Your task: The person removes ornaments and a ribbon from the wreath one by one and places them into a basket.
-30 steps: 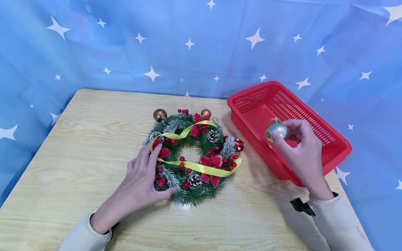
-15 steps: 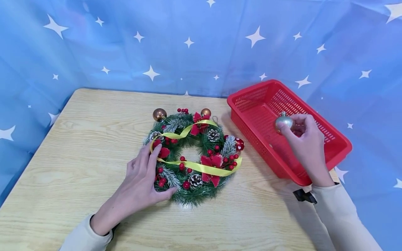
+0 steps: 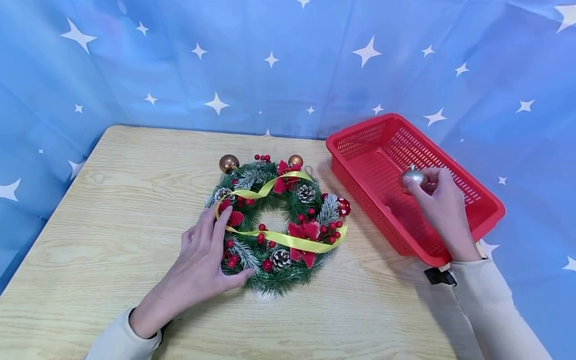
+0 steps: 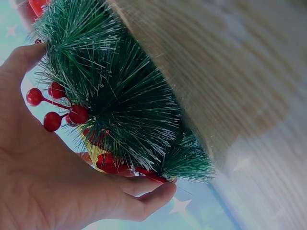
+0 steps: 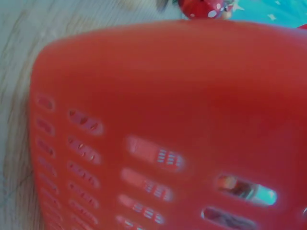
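Observation:
A green Christmas wreath (image 3: pixel 270 285) lies on the table, dressed with red poinsettias, berries, pinecones and a yellow ribbon (image 3: pixel 288 242). My left hand (image 3: pixel 202 255) grips its left side, thumb at the front edge and fingertips by a red flower. In the left wrist view, that hand (image 4: pixel 62 177) spans the wreath's needles (image 4: pixel 124 96). Between thumb and fingers, my right hand (image 3: pixel 443 202) pinches a silver bauble (image 3: pixel 416 176), cap upward, inside the red plastic basket (image 3: pixel 360 197). The basket wall (image 5: pixel 192 86) hides the right hand in the right wrist view.
Brown (image 3: pixel 229 163) and copper baubles (image 3: pixel 295 161) sit at the wreath's far edge. A spotted red ball (image 3: pixel 344 207) is on its right side. The basket stands at the table's right rear, before a blue star-patterned curtain (image 3: pixel 252 65).
My right hand has carried the bauble rightward and slightly away, deeper over the basket and lower within it. The left hand and wreath have stayed in place.

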The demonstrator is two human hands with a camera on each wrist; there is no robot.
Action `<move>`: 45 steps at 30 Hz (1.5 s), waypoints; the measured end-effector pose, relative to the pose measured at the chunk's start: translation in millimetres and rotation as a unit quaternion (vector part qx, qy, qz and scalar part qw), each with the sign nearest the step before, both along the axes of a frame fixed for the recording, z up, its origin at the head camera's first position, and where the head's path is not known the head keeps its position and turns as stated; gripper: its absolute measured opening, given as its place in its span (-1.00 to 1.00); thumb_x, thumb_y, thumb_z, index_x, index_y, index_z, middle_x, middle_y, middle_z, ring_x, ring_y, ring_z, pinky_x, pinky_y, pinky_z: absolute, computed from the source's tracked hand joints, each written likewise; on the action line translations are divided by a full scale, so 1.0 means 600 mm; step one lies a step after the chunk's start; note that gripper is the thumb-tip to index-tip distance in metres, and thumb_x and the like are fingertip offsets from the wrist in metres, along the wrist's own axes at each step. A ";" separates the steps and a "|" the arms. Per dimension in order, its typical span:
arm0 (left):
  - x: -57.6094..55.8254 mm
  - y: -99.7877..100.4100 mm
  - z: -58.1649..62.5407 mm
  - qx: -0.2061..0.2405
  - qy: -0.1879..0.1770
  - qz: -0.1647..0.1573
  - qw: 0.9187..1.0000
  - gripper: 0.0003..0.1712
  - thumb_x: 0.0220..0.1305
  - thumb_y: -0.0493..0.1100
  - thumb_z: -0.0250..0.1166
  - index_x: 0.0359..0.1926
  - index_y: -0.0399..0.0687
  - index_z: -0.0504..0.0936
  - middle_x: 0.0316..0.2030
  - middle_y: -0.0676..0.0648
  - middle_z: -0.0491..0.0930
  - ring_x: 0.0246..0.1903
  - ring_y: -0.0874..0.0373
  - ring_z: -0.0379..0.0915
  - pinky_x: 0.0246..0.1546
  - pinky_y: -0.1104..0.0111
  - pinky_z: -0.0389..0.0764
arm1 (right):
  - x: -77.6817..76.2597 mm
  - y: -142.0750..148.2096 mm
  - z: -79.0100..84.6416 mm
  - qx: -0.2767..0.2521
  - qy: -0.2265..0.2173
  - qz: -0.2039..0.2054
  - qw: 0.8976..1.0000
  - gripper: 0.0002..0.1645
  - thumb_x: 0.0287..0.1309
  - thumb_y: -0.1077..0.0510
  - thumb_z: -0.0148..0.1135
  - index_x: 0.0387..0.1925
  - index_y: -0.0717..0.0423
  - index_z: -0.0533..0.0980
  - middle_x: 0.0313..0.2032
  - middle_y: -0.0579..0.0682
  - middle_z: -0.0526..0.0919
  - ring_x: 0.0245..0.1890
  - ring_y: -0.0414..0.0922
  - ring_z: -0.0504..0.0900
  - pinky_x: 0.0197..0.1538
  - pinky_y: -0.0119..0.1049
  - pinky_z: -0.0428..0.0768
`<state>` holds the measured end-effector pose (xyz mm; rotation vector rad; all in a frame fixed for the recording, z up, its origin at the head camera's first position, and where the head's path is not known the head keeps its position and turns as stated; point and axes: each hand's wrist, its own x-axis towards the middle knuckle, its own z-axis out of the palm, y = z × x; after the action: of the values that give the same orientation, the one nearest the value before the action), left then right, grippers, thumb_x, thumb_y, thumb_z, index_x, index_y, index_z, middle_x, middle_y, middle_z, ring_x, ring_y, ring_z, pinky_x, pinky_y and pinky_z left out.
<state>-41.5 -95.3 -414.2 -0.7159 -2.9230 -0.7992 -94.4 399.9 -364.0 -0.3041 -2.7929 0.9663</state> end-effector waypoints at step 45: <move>0.003 -0.001 0.003 0.002 0.002 0.002 1.000 0.53 0.09 0.40 0.61 0.75 -0.20 -0.07 0.68 -0.35 -0.10 0.61 -0.39 -0.11 0.31 -0.40 0.18 | -0.005 0.014 -0.017 0.097 -0.189 0.081 0.974 -0.11 0.37 -0.17 0.48 0.35 0.36 0.31 0.08 0.39 0.59 -0.09 0.24 0.69 -0.21 0.05 0.78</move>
<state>-39.7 -95.7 -412.6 -0.7094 -2.9179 -0.8015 -97.3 408.3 -373.9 -0.2592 -3.2738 0.7195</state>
